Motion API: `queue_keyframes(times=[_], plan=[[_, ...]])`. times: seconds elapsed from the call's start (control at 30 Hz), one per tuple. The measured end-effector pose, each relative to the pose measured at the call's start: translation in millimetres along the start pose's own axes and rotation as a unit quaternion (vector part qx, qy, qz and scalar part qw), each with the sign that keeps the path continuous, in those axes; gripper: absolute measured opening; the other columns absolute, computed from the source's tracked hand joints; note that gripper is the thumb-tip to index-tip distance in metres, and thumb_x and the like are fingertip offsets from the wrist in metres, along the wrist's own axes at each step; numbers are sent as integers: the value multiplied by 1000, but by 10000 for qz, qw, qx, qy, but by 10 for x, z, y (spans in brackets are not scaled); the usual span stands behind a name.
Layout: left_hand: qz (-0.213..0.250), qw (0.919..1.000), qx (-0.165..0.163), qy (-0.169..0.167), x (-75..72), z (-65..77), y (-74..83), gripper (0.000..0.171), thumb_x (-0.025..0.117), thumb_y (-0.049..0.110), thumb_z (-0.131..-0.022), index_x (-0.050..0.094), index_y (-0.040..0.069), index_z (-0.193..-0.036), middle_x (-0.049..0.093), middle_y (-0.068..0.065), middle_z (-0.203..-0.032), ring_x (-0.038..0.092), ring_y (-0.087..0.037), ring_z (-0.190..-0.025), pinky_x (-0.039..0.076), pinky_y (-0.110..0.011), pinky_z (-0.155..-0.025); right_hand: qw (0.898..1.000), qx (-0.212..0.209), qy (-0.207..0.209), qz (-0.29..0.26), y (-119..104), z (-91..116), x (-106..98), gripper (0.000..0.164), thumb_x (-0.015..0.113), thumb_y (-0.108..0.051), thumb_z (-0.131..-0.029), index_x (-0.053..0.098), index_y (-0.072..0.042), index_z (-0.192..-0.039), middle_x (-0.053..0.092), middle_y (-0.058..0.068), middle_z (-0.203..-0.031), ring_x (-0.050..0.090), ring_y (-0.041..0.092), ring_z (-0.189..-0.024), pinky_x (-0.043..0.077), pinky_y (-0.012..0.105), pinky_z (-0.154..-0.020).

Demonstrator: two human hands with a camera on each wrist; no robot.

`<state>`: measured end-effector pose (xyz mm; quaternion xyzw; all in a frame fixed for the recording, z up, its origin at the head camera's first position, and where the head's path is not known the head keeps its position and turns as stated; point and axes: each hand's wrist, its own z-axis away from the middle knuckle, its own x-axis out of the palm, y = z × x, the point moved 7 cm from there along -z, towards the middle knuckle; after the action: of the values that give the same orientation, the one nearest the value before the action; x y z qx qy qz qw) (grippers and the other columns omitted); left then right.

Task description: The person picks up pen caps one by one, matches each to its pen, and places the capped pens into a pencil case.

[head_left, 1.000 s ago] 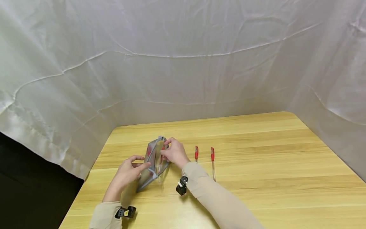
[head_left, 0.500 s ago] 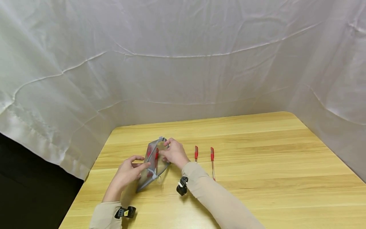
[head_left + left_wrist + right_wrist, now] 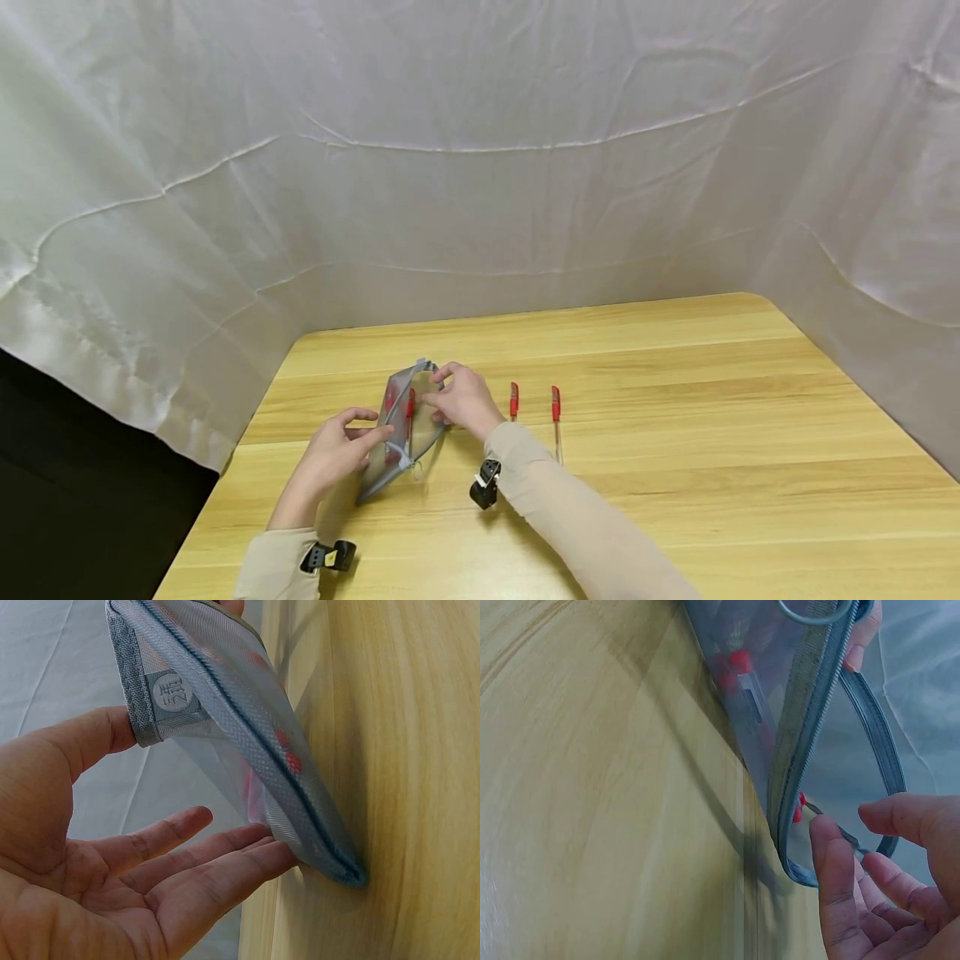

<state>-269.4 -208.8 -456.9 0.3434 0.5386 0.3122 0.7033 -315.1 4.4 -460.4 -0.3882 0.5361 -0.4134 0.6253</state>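
Note:
A grey mesh zip pouch (image 3: pixel 400 417) stands tilted on the table with its mouth apart. My left hand (image 3: pixel 335 446) is at its left side; in the left wrist view the thumb touches the rim band, while the fairly straight fingers (image 3: pixel 225 874) touch the lower side. Inside the pouch leans a red-capped pen (image 3: pixel 410 406), and more red parts show through the mesh. My right hand (image 3: pixel 467 402) is at the right rim, its thumb and fingers (image 3: pixel 836 889) apart and no pen between them. Two more red-capped pens (image 3: pixel 513 402) (image 3: pixel 556 406) lie to its right.
A wood-grain table (image 3: pixel 712 433) spreads wide to the right. Pale cloth curtains (image 3: pixel 525 217) hang behind and at both sides. A dark gap (image 3: pixel 90 483) shows beyond the left edge. Small black cameras sit on both wrists.
A second ago my right hand held a red-capped pen in the pouch's mouth. That pen has been let go and leans further left inside. My right forearm has shifted slightly right.

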Motion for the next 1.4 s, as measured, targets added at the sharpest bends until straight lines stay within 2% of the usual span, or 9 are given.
queue_keyframes(times=[0.27,0.43,0.63,1.03,1.2,1.4], plan=[[69,10000,-10,8,-2,-6,-4,63,75,45,-101,57,4,-145,73,-23,-131,73,-23,-93,62,-38,-80,9999,-105,-128,-14,33,14,-136,36,77,-12,-99,68,-4,-133,80,13,-101,81,28,-79,66,36,-73],[56,10000,1,8,-6,-1,-1,63,74,45,-102,57,4,-146,74,-21,-129,70,-23,-87,60,-36,-76,9996,-14,-236,-147,73,22,-204,35,76,-13,-100,69,-5,-134,78,12,-103,82,32,-83,67,38,-75],[43,10000,0,39,-10,-3,-7,63,75,45,-101,58,4,-145,75,-19,-127,68,-22,-83,58,-34,-73,9995,-38,-308,-46,85,42,-282,36,77,-14,-100,70,-6,-134,79,15,-108,82,33,-85,67,38,-77],[100,9999,-10,27,-3,-9,-9,62,74,44,-101,58,4,-145,75,-20,-129,70,-22,-90,60,-36,-78,9993,69,-341,-126,227,35,-538,40,75,-13,-100,66,-2,-137,77,16,-112,81,31,-85,67,35,-76],[123,9999,10,32,-6,-26,-5,62,75,44,-101,58,4,-144,75,-20,-127,70,-22,-89,60,-36,-77,9995,44,-289,94,272,26,-651,39,75,-14,-101,66,-2,-137,78,18,-111,81,29,-82,66,35,-74],[199,9998,4,28,6,-25,-26,61,76,43,-101,59,3,-144,74,-21,-129,72,-23,-100,63,-39,-81,9993,170,-237,221,350,24,-750,41,76,-14,-100,66,-2,-138,77,17,-109,80,26,-80,66,32,-72]])
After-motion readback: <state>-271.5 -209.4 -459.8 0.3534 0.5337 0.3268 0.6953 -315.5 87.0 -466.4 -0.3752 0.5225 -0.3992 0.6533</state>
